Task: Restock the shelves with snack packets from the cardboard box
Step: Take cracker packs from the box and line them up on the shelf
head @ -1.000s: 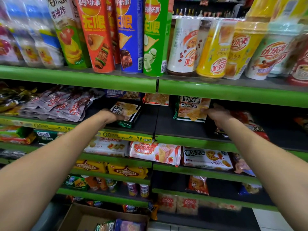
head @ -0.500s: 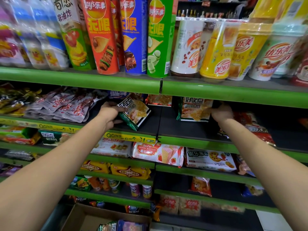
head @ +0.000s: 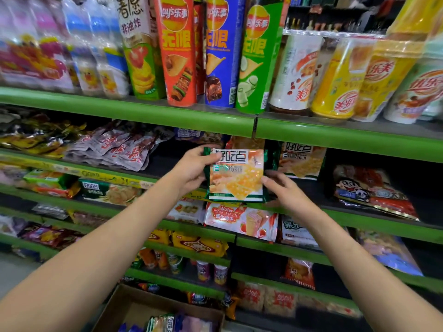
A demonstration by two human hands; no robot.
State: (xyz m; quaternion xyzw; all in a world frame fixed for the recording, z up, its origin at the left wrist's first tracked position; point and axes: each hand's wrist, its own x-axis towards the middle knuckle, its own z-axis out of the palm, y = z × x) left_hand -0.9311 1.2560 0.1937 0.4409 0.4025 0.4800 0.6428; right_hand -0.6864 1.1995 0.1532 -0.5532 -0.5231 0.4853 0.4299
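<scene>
Left hand (head: 191, 168) pinches the orange-and-green glossy cracker packet (head: 236, 174) upright by its top-left corner, over the green shelf lip (head: 359, 215); right hand (head: 286, 191), fingers straight, touches its right edge.

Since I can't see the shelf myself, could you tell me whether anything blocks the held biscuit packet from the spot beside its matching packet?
Nothing visible does. The left hand holds the biscuit packet upright at the shelf edge; the dark gap behind, left of the matching packet, looks open.

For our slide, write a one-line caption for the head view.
Left hand grips a green-edged cracker packet upright before the green shelf; right hand touches its lower corner.
</scene>
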